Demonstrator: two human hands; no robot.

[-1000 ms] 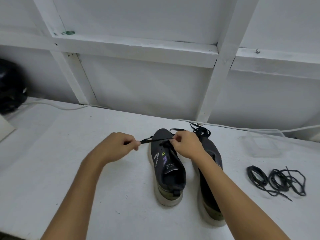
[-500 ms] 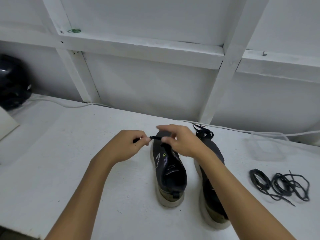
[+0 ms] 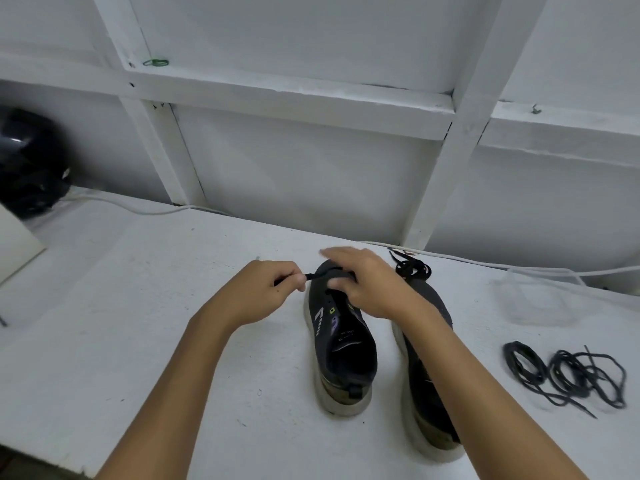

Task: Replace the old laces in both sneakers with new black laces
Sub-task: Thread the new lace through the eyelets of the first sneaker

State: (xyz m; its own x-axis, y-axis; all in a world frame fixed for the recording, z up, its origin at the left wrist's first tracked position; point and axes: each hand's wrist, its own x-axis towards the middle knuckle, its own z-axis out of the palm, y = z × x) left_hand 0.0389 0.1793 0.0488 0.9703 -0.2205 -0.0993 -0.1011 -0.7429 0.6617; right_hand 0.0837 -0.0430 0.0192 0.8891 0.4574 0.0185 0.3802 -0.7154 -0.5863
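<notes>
A: We are lacing the left sneaker (image 3: 341,341) on the desk (image 3: 138,341); our left hand (image 3: 256,296) pinches the black lace (image 3: 313,276) beside its toe.

B: Our right hand (image 3: 367,284) hovers with fingers apart. Next we need to thread the eyelet.

Matt knit sneaker (image 3: 341,344), rough painted table (image 3: 138,323), glossy helmet (image 3: 27,161).

Black sneaker (image 3: 341,344) (white stripes), white table (image 3: 138,341).
</notes>
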